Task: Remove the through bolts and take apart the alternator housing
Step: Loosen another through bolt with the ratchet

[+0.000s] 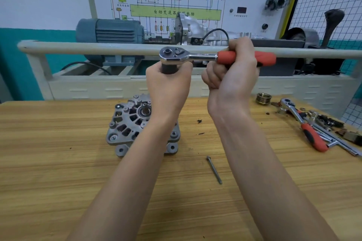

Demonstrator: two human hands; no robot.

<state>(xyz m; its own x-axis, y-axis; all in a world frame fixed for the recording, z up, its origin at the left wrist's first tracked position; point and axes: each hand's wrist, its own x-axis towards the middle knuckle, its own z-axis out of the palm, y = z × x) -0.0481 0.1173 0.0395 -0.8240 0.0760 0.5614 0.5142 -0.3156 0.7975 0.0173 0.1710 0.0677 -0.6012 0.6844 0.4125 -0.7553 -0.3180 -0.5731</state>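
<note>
Right hand (233, 72): grip clamped on orange ratchet (215, 57) handle. Left hand (168, 84): grip clamped on dark socket (168, 69) beneath ratchet head. Alternator (129, 125): on counter (58, 172), below raised ratchet. Through bolt (214, 169): loose, right of alternator. Containers: none.

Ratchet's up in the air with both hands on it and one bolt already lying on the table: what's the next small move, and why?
Probably bring the ratchet down onto a remaining bolt head on the alternator. The right hand grips the orange handle, the left hand holds the dark socket under the head, both clear above the housing. One long bolt lies loose on the table.
</note>
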